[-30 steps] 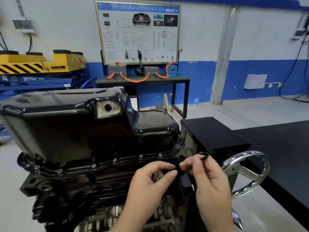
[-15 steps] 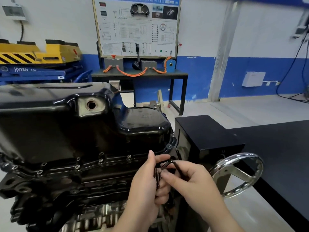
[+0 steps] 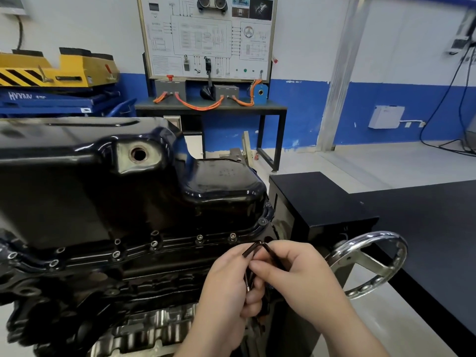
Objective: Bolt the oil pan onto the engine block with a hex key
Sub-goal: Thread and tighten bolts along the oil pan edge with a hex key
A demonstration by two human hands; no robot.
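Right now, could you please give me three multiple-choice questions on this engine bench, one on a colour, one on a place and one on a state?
1. What colour is the oil pan?
A. red
B. black
C. white

2. Where is the handwheel?
A. right of the right hand
B. on top of the oil pan
C. left of the oil pan

3. How is the hex key placed?
A. lying untouched
B. stuck in the drain hole
C. pinched between the left hand and the right hand

Answers:
1. B, the pan is glossy black.
2. A, the wheel sits to the right of the right hand.
3. C, fingers of both hands pinch the key.
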